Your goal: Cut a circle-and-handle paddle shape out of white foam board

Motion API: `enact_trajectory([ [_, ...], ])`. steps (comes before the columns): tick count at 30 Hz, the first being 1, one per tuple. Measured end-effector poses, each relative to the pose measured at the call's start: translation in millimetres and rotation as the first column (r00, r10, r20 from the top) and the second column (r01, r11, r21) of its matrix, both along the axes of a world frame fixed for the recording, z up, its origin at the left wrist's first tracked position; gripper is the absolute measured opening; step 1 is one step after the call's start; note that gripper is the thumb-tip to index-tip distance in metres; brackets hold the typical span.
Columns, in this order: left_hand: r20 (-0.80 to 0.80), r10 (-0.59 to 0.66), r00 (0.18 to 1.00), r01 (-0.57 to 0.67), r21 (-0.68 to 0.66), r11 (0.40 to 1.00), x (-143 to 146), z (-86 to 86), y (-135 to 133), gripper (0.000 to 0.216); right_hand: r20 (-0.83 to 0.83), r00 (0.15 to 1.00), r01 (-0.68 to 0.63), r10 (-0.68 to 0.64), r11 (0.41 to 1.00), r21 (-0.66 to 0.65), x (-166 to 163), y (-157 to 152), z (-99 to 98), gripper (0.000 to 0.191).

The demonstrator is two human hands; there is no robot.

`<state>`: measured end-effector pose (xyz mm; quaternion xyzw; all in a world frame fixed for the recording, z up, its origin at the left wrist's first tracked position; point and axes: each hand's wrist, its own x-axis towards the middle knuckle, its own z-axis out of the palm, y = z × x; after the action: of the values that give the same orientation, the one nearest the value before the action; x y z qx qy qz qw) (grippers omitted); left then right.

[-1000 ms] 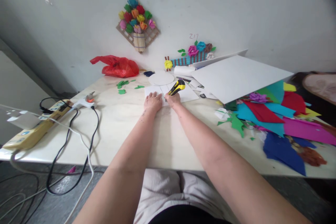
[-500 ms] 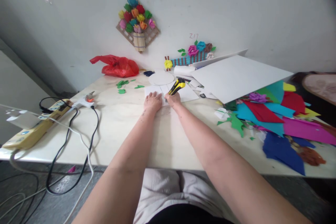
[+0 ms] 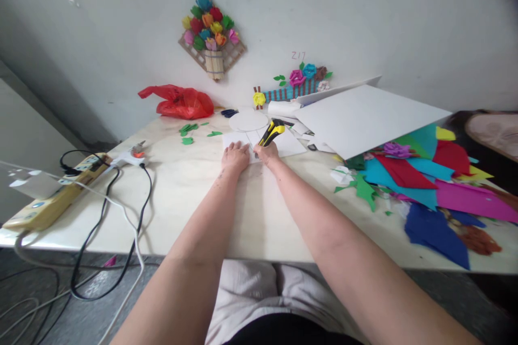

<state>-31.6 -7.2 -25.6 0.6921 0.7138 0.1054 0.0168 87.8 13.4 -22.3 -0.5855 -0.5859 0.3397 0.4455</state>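
My right hand [image 3: 266,152] is closed around a yellow and black utility knife [image 3: 272,132], its tip low against a white sheet of board [image 3: 290,143] on the table. Just to the left, my left hand [image 3: 236,156] lies flat on the same sheet with the fingers stretched out. A white disc [image 3: 248,121] rests directly behind the sheet. The knife's blade is too small to make out.
A large white board [image 3: 372,118] leans at the right, over coloured paper scraps [image 3: 408,172]. Behind on the left are a red plastic bag [image 3: 186,103] and green paper leaves [image 3: 188,129]. A power strip [image 3: 52,194] with trailing cables [image 3: 141,215] occupies the left edge.
Both hands stay in nearly the same place. The knife looks almost unmoved in my right hand, and the left hand still presses on the sheet.
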Motion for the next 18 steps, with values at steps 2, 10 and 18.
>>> enact_trajectory([
  [2,0.000,0.001,1.000,-0.001,-0.004,1.000,0.0,0.4,-0.2,0.050,0.005,1.000,-0.005,0.005,1.000,-0.003,0.1,0.3,0.2,0.008],
  [10,-0.018,-0.002,1.000,0.002,0.038,0.999,0.7,-0.6,-1.9,0.049,-0.034,0.999,0.034,-0.033,0.999,0.008,-4.1,2.8,-4.6,0.007],
  [18,-0.015,0.075,0.997,-0.072,0.170,0.983,4.5,1.7,-3.1,0.042,-0.027,0.999,0.040,-0.039,0.998,0.050,-5.6,9.8,-9.4,0.011],
])
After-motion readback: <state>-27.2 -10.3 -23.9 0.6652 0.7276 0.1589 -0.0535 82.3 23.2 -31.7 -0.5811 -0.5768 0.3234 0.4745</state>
